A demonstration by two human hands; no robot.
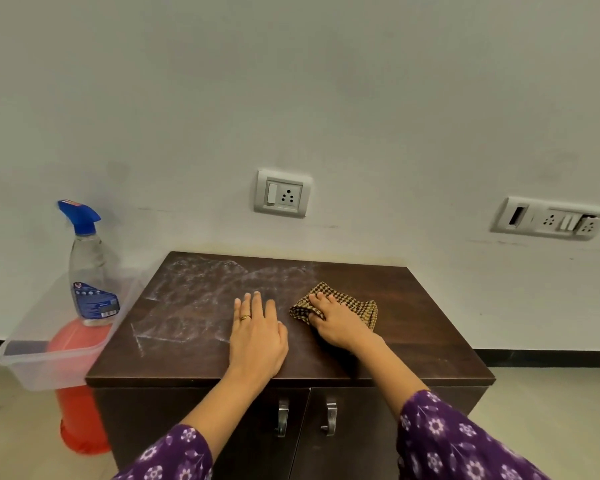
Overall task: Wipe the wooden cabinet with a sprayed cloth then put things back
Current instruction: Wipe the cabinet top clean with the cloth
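Cabinet top of dark brown wood (pixel 413 323) is seemingly being wiped. Left hand (pixel 257 337) is resting flat at centre, fingers straight; right hand (pixel 336 323) is clutching a brown checked cloth (pixel 347 301) at three o'clock. Whitish streaks (pixel 194 299) at ten o'clock are probably needing leftward strokes, with the flat hand blocking the way. Clear blue-triggered spray bottle (pixel 90 271) is standing in a clear plastic tub (pixel 49 358) at nine o'clock.

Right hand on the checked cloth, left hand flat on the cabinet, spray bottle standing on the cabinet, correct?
No: the head view shows the spray bottle standing in the clear tub left of the cabinet, not on it. The rest holds.
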